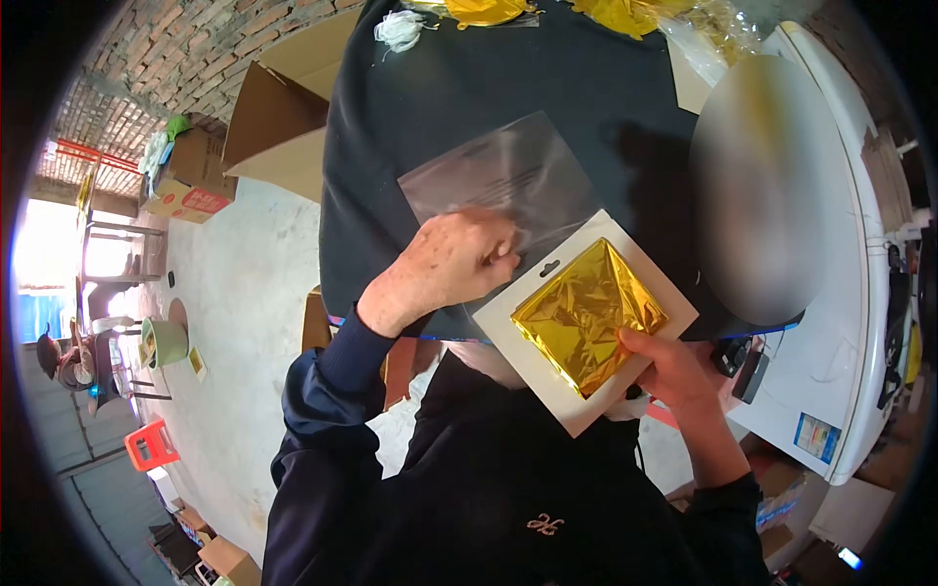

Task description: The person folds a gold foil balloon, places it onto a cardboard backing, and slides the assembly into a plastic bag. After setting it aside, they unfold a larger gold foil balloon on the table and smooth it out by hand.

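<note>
My left hand [445,256] has its fingers curled closed at the near edge of a clear plastic bag [518,176], which lies flat over the black tabletop. The fingertips are partly hidden, but the bag's edge appears to be pinched in them. A folded gold foil piece [589,313] lies on a white backing card [508,311] with a hanging slot near its upper left corner. My right hand [674,366] grips that card at its lower right side, thumb on top of the foil. The card is tilted, its upper corner touching or overlapping the bag.
The black-covered table [449,78] carries a white string bundle [401,31] and gold foil items [489,10] at its far edge. A white appliance [840,391] stands at right, beside a blurred oval patch. Open cardboard boxes [278,117] and a red stool [151,445] are at left.
</note>
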Action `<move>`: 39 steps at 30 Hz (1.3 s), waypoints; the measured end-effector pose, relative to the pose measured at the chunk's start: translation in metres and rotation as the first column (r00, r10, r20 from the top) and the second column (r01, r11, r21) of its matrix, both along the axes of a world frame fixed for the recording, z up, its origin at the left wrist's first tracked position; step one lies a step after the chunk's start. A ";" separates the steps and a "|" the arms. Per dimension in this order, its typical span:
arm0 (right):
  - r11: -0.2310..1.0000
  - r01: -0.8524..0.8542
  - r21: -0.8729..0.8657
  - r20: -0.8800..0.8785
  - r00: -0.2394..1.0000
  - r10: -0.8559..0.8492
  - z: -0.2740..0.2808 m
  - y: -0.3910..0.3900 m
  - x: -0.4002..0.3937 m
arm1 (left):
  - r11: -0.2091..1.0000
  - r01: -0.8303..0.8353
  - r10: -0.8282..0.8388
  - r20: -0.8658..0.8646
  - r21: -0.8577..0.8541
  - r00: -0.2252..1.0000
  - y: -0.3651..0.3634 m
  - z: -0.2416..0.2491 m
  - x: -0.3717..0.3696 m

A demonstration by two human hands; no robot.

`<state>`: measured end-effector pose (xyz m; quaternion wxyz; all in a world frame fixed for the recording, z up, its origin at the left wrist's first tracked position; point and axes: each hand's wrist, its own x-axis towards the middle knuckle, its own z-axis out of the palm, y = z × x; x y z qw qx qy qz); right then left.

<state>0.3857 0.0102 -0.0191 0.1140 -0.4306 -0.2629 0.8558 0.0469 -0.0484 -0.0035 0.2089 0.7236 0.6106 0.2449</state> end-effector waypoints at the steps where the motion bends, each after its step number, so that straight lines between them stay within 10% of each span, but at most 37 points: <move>1: 1.000 -0.027 0.013 -0.035 0.999 0.027 -0.004 -0.002 0.000 | 1.000 0.025 -0.025 0.013 0.012 1.000 -0.002 0.000 0.003; 17: 0.988 0.016 0.155 0.016 1.000 -0.019 0.012 -0.039 -0.015 | 0.959 0.129 -0.141 -0.032 -0.252 0.989 -0.010 0.019 0.002; 39: 0.986 0.004 0.169 -0.094 0.996 0.012 0.004 -0.033 -0.053 | 0.971 0.055 0.016 -0.291 0.234 0.956 0.001 0.015 0.031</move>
